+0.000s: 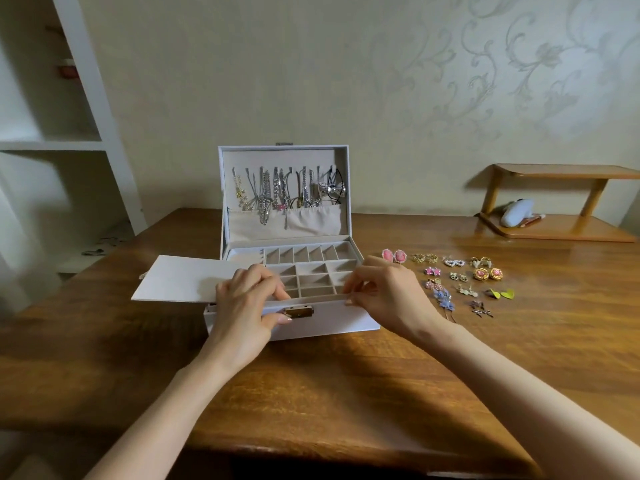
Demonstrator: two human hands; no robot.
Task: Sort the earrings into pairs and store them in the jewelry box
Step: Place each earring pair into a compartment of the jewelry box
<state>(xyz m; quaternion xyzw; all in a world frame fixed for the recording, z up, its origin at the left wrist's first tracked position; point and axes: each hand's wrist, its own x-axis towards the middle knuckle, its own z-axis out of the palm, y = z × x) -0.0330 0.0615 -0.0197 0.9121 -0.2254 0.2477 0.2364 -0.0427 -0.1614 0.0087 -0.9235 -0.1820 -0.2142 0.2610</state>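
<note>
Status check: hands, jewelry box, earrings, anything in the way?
Left hand and right hand both grip the jewelry box front rim. Box open, visible compartments empty. Earrings paired on the table to its right, none stored. Nothing between them.

Wooden table (311, 393); small wooden shelf (561, 171) rear right; white bookcase (52, 146) left.

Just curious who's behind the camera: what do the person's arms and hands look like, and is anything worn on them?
Both arms are bare, no sleeves in view. No watch, bracelet or ring shows on the left hand or right hand. The left thumbnail looks longish, with pale polish.
</note>
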